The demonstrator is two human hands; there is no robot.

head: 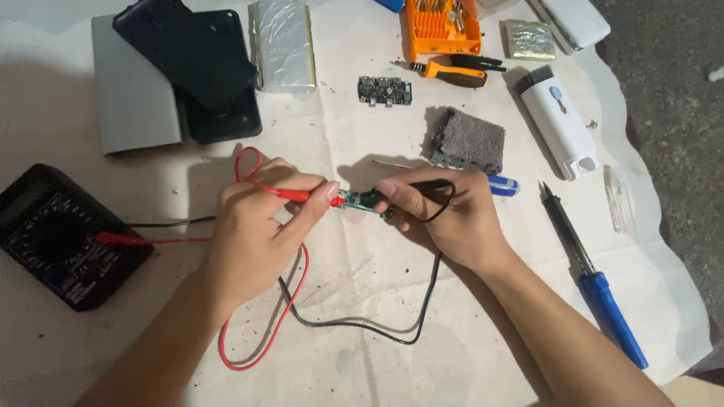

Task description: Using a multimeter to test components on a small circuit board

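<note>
My left hand (260,226) pinches a red test probe (290,194) whose tip touches the left end of a small green circuit board (360,201) lying on white paper. A black test probe (422,185) sits in my right hand (445,215), its tip pressed on the board's right part. Red and black leads (354,324) loop across the paper toward a black multimeter (64,237) at the left edge.
Nearby lie a blue-handled soldering iron (596,283), a grey sponge pad (471,141), a second small circuit board (385,91), an orange screwdriver (452,72) and bit case (441,26), a white case (562,120), foil-wrapped cells (283,45), dark phone shells (196,64) and a grey slab (132,98).
</note>
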